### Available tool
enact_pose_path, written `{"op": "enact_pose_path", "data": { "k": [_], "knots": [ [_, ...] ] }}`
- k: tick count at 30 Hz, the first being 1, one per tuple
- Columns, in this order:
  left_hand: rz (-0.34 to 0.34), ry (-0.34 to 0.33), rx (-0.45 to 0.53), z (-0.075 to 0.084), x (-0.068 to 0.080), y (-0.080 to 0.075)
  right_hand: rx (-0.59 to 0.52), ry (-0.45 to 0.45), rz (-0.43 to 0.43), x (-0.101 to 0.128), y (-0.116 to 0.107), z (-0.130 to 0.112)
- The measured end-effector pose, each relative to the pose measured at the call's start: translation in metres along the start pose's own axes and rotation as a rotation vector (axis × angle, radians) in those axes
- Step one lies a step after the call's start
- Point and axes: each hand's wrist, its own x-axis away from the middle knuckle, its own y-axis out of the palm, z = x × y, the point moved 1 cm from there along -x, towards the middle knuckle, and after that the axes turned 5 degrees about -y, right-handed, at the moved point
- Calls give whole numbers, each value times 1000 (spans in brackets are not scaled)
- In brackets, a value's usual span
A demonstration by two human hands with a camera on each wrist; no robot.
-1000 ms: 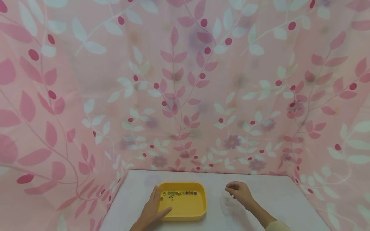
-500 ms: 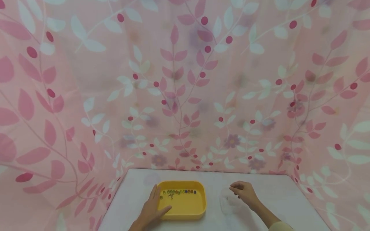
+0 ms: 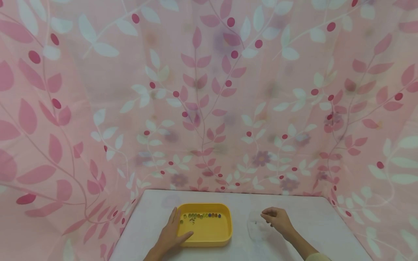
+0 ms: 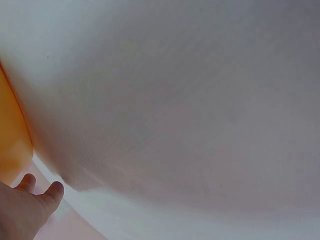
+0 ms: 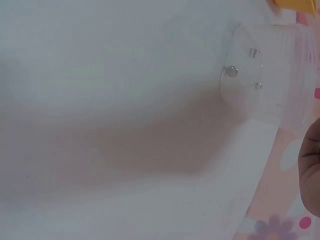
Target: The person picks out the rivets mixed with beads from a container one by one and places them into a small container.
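Observation:
My left hand (image 3: 169, 232) rests against the left side of a yellow tray (image 3: 212, 244), fingers straight along its side and thumb over the near rim. Inside the tray, a row of small round glass marbles (image 3: 204, 215) in green, orange and blue lies near the far wall. A small cluster of dark, shiny bits (image 3: 192, 220) sits just below the row's left part. To the tray's right, my right hand (image 3: 277, 221) hovers by a clear plastic box (image 3: 254, 235), thumb and fingers drawn together. Anything between those fingertips is too small to make out.
In the right wrist view a shiny little ball (image 5: 232, 71) shows within the clear box. The white table (image 3: 241, 199) ends at a pink leaf-patterned curtain (image 3: 209, 108), which also closes in both sides.
My right hand has shifted a little to the right, its fingertips going from the clear box's far left part to its right part. The left hand stays on the tray.

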Motion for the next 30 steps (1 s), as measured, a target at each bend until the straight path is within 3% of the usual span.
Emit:
{"op": "enact_pose_path", "data": {
  "k": [13,30],
  "knots": [
    [-42,-53,15,-2,-2,3,26,27,-1,5,2,11],
    [-45,-61,36,-3,-1,0,34,16,-22,7,4,11]
  ]
}}
